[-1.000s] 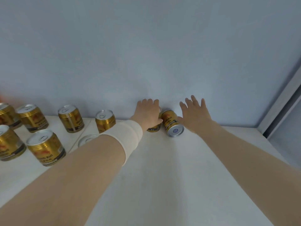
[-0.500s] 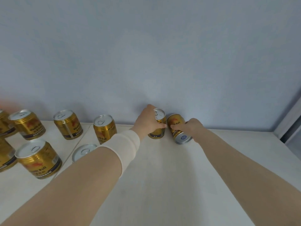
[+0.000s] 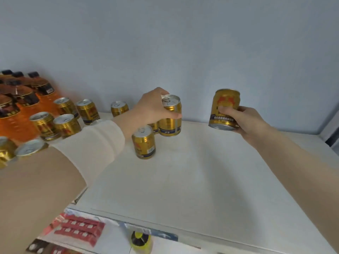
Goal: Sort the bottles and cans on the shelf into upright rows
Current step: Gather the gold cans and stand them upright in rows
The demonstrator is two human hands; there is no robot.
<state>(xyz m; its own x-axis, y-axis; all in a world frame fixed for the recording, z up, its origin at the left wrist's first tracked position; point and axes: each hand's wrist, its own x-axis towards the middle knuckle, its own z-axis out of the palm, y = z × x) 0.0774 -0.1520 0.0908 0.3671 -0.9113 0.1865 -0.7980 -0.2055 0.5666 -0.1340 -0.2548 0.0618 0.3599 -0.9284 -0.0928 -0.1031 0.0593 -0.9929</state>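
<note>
My left hand [image 3: 153,107] grips a gold can [image 3: 170,119] by its upper part, held upright just above the white shelf [image 3: 192,176] near the back wall. My right hand [image 3: 244,119] holds a second gold can [image 3: 224,110] in the air at the right, upright with a slight tilt, its silver bottom rim showing. Another gold can [image 3: 144,143] stands upright in front of my left wrist. Part of one more can [image 3: 155,127] peeks out behind it. Several gold cans [image 3: 67,125] stand upright at the left.
Orange bottles with black caps [image 3: 18,99] stand at the far left by the wall. A lower shelf at the bottom shows red packets [image 3: 77,229] and a yellow-capped bottle [image 3: 140,239]. A grey frame [image 3: 330,129] edges the shelf's right end.
Both hands have closed on their cans and drawn them back from the wall. The right can, lying on its side before, is now upright in the air. The view has pulled back.
</note>
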